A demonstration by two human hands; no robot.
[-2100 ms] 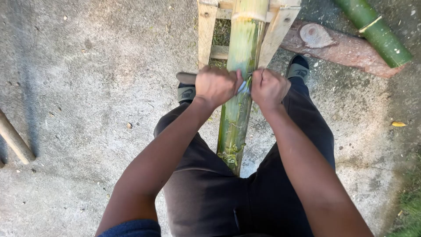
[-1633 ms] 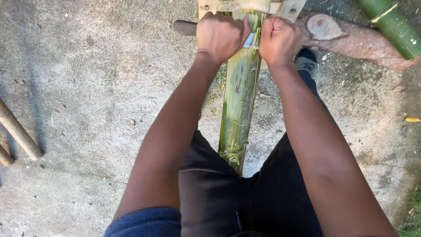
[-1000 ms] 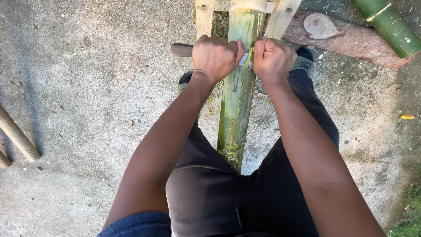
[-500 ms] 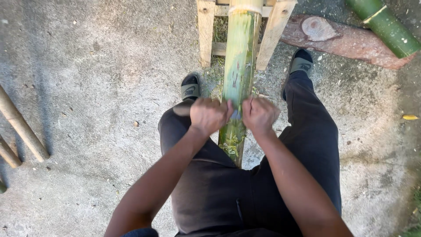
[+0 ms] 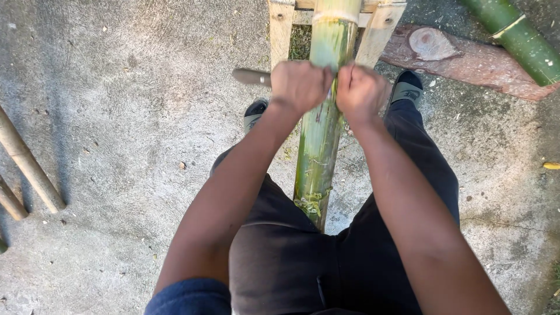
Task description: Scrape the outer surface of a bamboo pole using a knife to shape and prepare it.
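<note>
A green bamboo pole (image 5: 319, 146) runs from between my legs up onto a wooden stand (image 5: 281, 29). Its skin is partly scraped, with green curls of shavings near the lower end. My left hand (image 5: 300, 85) and my right hand (image 5: 361, 92) grip the two ends of a knife laid across the pole, one on each side. The knife's dark end (image 5: 251, 76) sticks out to the left of my left hand. The part of the blade on the pole is hidden between my fists.
A reddish cut log (image 5: 461, 58) lies at the upper right, with another green bamboo pole (image 5: 516, 36) beyond it. Pale dry poles (image 5: 29, 166) lie at the left edge. My shoes (image 5: 406, 88) stand on rough concrete either side of the pole.
Both hands slid the knife down the pole toward my body, then pushed it back up toward the stand, where they are now.
</note>
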